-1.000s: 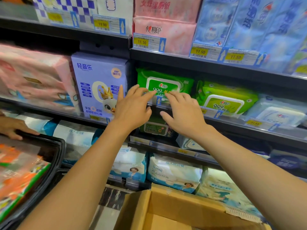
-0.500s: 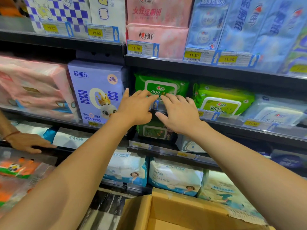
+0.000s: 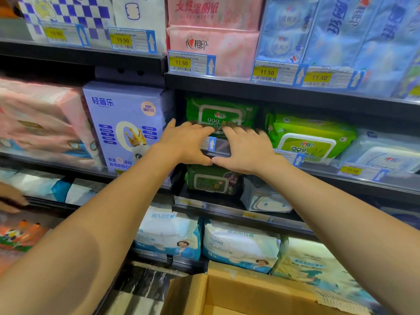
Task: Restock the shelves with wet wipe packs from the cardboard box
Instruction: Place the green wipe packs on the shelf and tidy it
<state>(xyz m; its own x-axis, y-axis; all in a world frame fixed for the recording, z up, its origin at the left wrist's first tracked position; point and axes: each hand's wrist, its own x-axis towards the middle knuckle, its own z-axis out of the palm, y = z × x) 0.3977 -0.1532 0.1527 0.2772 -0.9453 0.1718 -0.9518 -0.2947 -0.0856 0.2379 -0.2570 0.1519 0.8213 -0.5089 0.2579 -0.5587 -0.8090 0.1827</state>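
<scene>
Moved: both thumbs have swung inward and now meet tip to tip just below the dark green wet wipe pack [image 3: 221, 112]; half a second ago they were apart, and the two hands now sit closer together.
Shelf: the shelf [image 3: 341, 187] carries the dark green wet wipe pack at its left end, behind a clear price rail.
Cardboard box: the cardboard box [image 3: 238, 294] stands open, well below the pack at the bottom of the view.
Purple box: the purple box [image 3: 125, 123] stands upright just left of the pack.
Light green pack: the light green pack [image 3: 311, 137] is just right of the pack on the same shelf, leaning back.
Lower green pack: the lower green pack [image 3: 211, 181] is directly beneath the pack, one shelf down, with its top hidden by the hands.
Left hand: the left hand [image 3: 186, 142] is on the left of the pack's lower front, its fingers straight, side by side and flat against it; the tips are blurred.
Right hand: the right hand [image 3: 247, 151] is on the right of the pack's lower front, its fingers likewise straight, together and pressing.
Other hand: another person's hand [image 3: 10, 198] is far left of the pack and lower; it is too blurred to tell how its fingers lie.
</scene>
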